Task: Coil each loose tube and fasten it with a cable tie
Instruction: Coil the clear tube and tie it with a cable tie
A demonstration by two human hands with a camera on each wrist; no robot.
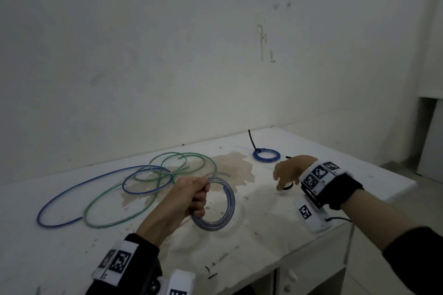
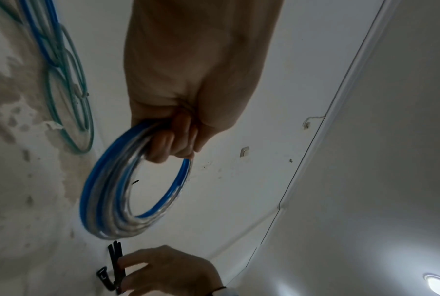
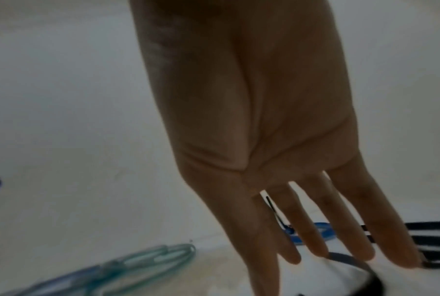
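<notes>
My left hand (image 1: 194, 196) grips a coil of clear tube with a blue stripe (image 1: 214, 226), held upright just above the table; the left wrist view shows my fingers (image 2: 173, 144) curled round the coil (image 2: 105, 200). My right hand (image 1: 287, 171) hovers to the right with straight, spread fingers (image 3: 317, 246) over a bunch of black cable ties (image 3: 436, 240). In the left wrist view its fingertips (image 2: 127, 264) touch the ties (image 2: 115, 266). A loose blue tube (image 1: 72, 187) and a loose green tube (image 1: 143, 201) lie tangled at the left.
A small blue coil (image 1: 266, 156), fastened with a black tie whose tail sticks up, lies at the back beyond my right hand. The white table (image 1: 335, 151) has a brown stain (image 1: 230, 167) in the middle. A wall runs behind; the table's right edge drops off.
</notes>
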